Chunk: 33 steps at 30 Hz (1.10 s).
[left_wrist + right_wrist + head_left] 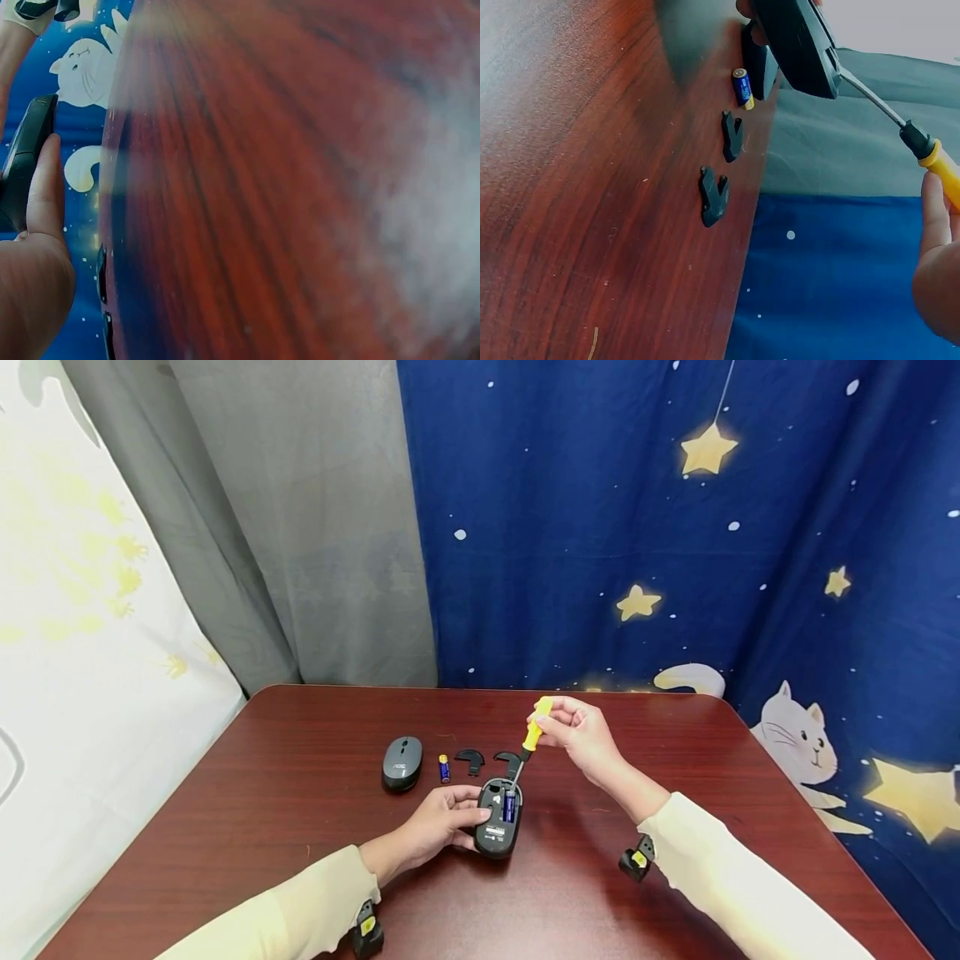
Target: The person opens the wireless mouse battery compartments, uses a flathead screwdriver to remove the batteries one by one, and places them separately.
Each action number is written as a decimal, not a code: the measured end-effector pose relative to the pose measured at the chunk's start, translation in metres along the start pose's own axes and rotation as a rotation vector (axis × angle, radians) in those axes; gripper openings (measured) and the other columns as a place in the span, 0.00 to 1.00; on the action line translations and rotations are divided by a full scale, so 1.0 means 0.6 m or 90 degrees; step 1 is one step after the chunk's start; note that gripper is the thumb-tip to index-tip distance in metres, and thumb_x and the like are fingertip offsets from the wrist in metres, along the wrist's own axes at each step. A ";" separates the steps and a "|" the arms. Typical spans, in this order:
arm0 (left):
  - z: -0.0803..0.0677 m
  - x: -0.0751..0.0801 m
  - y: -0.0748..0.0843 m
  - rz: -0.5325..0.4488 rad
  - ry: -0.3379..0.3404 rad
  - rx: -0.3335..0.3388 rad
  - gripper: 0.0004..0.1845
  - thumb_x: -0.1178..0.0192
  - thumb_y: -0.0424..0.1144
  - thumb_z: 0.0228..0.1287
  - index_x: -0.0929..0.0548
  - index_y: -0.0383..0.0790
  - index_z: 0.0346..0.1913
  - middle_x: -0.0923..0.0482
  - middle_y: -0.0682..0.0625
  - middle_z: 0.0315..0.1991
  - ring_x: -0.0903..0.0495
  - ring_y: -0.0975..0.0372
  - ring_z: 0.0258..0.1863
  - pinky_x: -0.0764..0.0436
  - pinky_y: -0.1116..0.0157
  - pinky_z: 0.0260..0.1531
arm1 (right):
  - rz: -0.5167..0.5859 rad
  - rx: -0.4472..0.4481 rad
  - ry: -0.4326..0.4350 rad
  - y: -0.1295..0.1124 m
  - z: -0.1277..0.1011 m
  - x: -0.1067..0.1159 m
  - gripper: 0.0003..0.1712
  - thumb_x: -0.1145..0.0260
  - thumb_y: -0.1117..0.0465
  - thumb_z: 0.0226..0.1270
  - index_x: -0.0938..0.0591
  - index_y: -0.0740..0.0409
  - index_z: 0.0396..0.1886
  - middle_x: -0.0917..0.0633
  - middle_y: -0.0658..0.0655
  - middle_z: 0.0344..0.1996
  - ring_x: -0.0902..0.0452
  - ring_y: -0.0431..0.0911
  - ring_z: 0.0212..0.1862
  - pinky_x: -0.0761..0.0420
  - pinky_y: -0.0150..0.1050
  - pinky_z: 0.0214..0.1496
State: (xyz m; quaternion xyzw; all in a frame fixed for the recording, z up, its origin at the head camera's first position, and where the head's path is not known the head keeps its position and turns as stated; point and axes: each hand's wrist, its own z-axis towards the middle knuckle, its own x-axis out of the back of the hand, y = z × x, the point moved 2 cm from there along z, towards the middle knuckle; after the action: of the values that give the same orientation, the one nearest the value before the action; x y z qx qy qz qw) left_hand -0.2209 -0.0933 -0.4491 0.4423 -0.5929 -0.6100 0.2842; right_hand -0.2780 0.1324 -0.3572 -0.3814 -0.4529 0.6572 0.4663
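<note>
My left hand (438, 820) grips a dark computer mouse (492, 842) by its side, underside up, with the thumb over its edge. Its battery compartment is uncovered, and a blue battery (509, 807) lies inside. In my right hand (591, 742) I hold a screwdriver by its yellow handle (537, 724), tilted down toward the mouse. The metal shaft (874, 96) reaches the compartment's end in the right wrist view, where the mouse is raised above the table. In the left wrist view, the left thumb (46, 191) presses along the mouse's side (28, 150).
A second grey mouse (402, 762) stands upright on the reddish-brown table (300, 777), left of a blue-and-yellow battery (444, 768). Two black curved cover pieces (470, 757) (714, 196) lie behind the held mouse. Curtains (555, 568) hang along the table's far edge.
</note>
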 end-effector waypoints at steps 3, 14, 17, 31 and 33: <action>0.000 -0.001 -0.001 -0.001 -0.009 0.000 0.24 0.40 0.29 0.65 0.30 0.21 0.61 0.18 0.40 0.44 0.16 0.60 0.33 0.17 0.68 0.25 | 0.013 -0.031 0.018 0.008 0.002 0.004 0.10 0.37 0.75 0.64 0.23 0.71 0.45 0.16 0.70 0.39 0.16 0.46 0.37 0.16 0.43 0.41; -0.001 -0.006 -0.006 0.002 -0.018 -0.003 0.23 0.40 0.28 0.63 0.29 0.20 0.59 0.17 0.39 0.42 0.16 0.60 0.33 0.17 0.66 0.25 | 0.031 -0.104 0.038 0.028 0.002 0.018 0.07 0.38 0.73 0.66 0.23 0.69 0.43 0.14 0.55 0.33 0.16 0.45 0.35 0.16 0.40 0.40; 0.001 -0.006 -0.006 0.004 -0.015 -0.004 0.23 0.40 0.28 0.63 0.29 0.20 0.59 0.17 0.40 0.42 0.16 0.60 0.33 0.17 0.67 0.25 | 0.045 -0.116 0.052 0.029 0.001 0.017 0.06 0.39 0.73 0.66 0.22 0.68 0.42 0.14 0.57 0.33 0.16 0.44 0.35 0.16 0.39 0.39; 0.009 0.003 0.001 -0.008 -0.013 -0.001 0.23 0.40 0.30 0.65 0.29 0.21 0.60 0.18 0.42 0.43 0.16 0.60 0.33 0.17 0.67 0.24 | 0.062 -0.108 0.076 0.010 0.008 0.007 0.06 0.40 0.73 0.67 0.23 0.68 0.43 0.14 0.59 0.34 0.16 0.43 0.35 0.16 0.39 0.40; 0.008 0.003 0.002 -0.010 -0.016 -0.002 0.23 0.40 0.30 0.65 0.29 0.21 0.60 0.18 0.42 0.43 0.16 0.60 0.33 0.17 0.67 0.24 | 0.066 -0.109 0.084 0.010 0.008 0.009 0.06 0.40 0.74 0.67 0.23 0.68 0.43 0.14 0.57 0.33 0.16 0.43 0.35 0.16 0.39 0.40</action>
State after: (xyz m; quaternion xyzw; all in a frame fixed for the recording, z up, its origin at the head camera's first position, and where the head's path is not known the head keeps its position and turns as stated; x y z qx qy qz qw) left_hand -0.2265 -0.0929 -0.4489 0.4389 -0.5917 -0.6188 0.2729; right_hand -0.2853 0.1355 -0.3620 -0.4850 -0.4554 0.6131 0.4261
